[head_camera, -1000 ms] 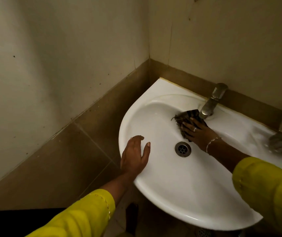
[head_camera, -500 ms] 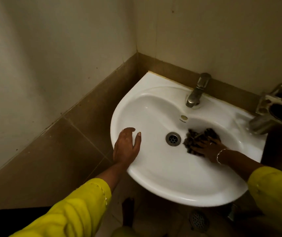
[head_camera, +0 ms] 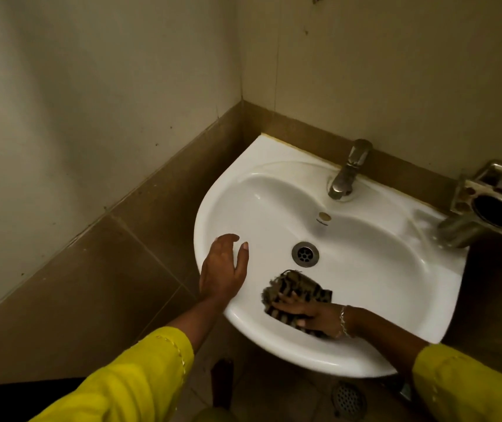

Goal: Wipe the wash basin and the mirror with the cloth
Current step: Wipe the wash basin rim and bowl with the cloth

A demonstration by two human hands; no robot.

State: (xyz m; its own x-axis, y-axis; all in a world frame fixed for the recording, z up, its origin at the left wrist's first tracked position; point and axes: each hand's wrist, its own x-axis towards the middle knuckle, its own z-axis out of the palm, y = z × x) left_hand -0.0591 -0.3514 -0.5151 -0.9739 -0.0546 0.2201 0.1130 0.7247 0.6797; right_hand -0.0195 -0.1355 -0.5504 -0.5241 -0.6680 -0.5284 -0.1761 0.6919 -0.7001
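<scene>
A white corner wash basin is fixed where two walls meet. Inside its bowl lies a dark patterned cloth, on the near slope just in front of the drain. My right hand presses the cloth against the bowl with its fingers laid flat across it. My left hand rests on the basin's left rim with relaxed fingers and holds nothing. No mirror is in view.
A metal tap stands at the back of the basin. On the wall to the right hangs a metal soap and tumbler holder. Brown tiles line the lower walls. A round floor drain sits below the basin.
My right hand has swept the cloth from under the tap, round the right of the drain, to the bowl's near slope. The left hand has stayed on the rim.
</scene>
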